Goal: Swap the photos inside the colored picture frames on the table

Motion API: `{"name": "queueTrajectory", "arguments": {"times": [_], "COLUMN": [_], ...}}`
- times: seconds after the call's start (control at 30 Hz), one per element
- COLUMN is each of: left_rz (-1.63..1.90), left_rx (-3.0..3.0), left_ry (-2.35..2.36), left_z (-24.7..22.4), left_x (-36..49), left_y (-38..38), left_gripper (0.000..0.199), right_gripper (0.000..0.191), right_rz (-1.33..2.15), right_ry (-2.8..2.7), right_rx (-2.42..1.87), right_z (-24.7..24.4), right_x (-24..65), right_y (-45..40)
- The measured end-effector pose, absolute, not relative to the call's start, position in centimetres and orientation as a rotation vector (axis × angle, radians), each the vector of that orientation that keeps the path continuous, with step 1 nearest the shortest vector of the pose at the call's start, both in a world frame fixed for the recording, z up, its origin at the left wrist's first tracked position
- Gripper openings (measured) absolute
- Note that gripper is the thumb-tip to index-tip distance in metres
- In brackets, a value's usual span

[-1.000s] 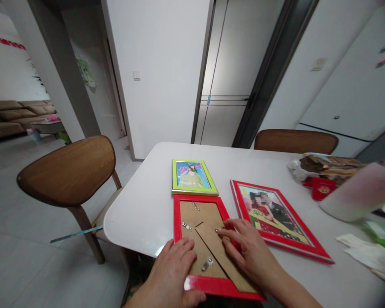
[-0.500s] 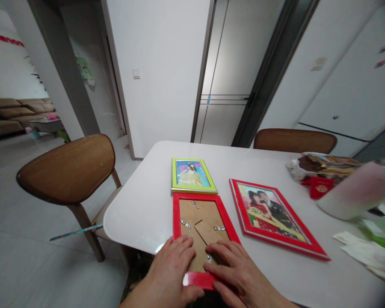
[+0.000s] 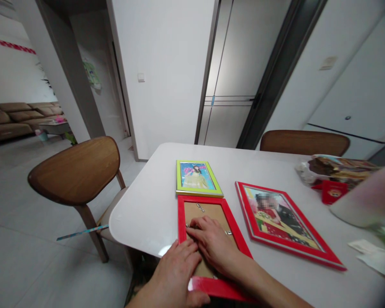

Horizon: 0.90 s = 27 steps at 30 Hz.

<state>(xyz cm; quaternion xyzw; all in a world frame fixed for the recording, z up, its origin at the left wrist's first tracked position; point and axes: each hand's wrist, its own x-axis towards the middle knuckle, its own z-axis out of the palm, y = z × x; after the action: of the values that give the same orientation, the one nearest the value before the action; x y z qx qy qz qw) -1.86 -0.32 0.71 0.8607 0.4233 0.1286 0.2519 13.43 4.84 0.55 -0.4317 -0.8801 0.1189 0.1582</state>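
A red frame point(image 3: 240, 237) lies back side up at the table's near edge, its brown backing board point(image 3: 220, 211) showing metal clips. Around the frame's lower left side is my left hand point(image 3: 179, 267), thumb at the near rail and fingers over the left edge, closed on it. My right hand point(image 3: 213, 244) rests across the backing, fingertips at the clip on the left side; whether they pinch it is too small to tell. Beyond this frame a green frame point(image 3: 215, 184) lies picture up. Another red frame point(image 3: 327, 252) with a photo of two people lies to the right.
The white table point(image 3: 141, 205) has a pink and white bottle point(image 3: 365, 196), a red packet point(image 3: 334, 192), a plastic-wrapped package point(image 3: 346, 169) and white tissues point(image 3: 377, 256) on its right side. Wooden chairs stand at the left point(image 3: 77, 171) and far side point(image 3: 304, 142).
My right hand has moved from the near right part of the frame up and left across the backing. My left hand stays at the frame's left side. The view has shifted slightly.
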Motion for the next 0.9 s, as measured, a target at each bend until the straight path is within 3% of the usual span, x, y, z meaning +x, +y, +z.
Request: {"name": "queueTrajectory", "arguments": {"times": [0.67, 0.9], "left_rz": [0.349, 0.304], "left_rx": [2.338, 2.353], "left_ry": [1.158, 1.179], "left_z": [0.7, 0.6], "left_x": [-1.9, -1.9], "left_y": [-0.3, -0.4], "left_gripper": [0.066, 0.057], "right_gripper": [0.029, 0.023], "right_rz": [0.401, 0.272], "right_ry": [-2.477, -2.143], "right_rx": [-1.139, -1.592], "right_z": [0.0, -0.6], "right_x": [13.9, 14.9], "right_y": [5.2, 9.7]}}
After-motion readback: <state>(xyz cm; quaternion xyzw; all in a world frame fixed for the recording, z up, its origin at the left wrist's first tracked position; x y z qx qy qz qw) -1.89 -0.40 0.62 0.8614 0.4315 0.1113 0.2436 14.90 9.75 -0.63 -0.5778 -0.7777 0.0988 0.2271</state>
